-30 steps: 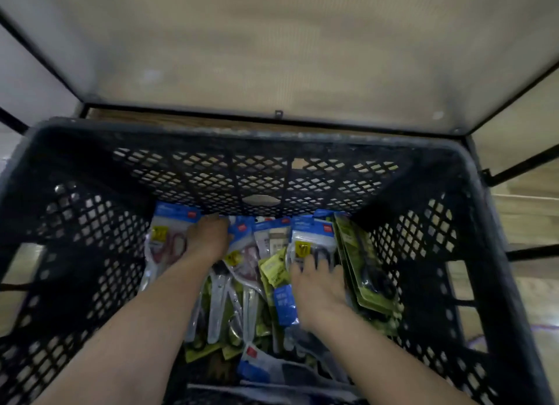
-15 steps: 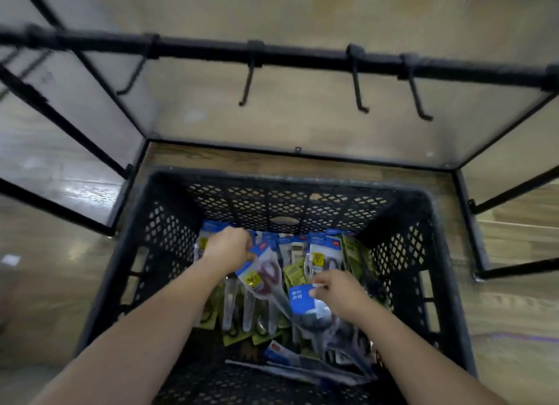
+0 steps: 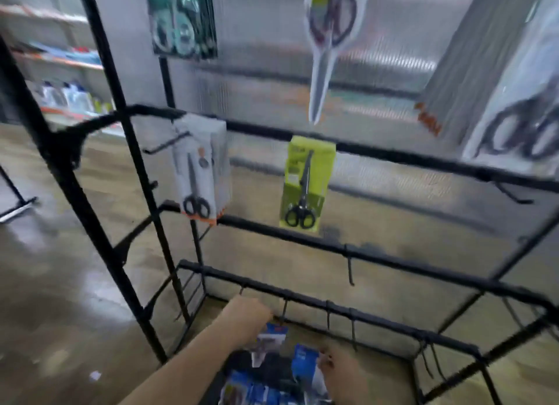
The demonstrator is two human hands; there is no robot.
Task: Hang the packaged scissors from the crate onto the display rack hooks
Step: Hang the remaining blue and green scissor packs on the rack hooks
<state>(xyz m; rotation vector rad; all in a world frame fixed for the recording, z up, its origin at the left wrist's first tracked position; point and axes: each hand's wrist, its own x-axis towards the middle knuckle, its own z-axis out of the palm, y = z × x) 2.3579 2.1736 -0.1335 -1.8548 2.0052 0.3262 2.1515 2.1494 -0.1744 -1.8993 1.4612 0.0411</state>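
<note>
Left hand (image 3: 245, 319) grips a blue-headed clear scissors pack (image 3: 268, 341) just under the lowest black metal rail (image 3: 378, 318), header up, long axis hanging down. Right hand (image 3: 343, 374) pinches a second blue-headed pack (image 3: 305, 363) below that rail, also upright. Lime-green boxed scissors (image 3: 307, 186) hang above the rail.

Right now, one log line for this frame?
phase: at rack | left hand: grips blue-topped pack near lowest rail hook | right hand: grips second blue pack, lower | hooked: cannot tell
</note>
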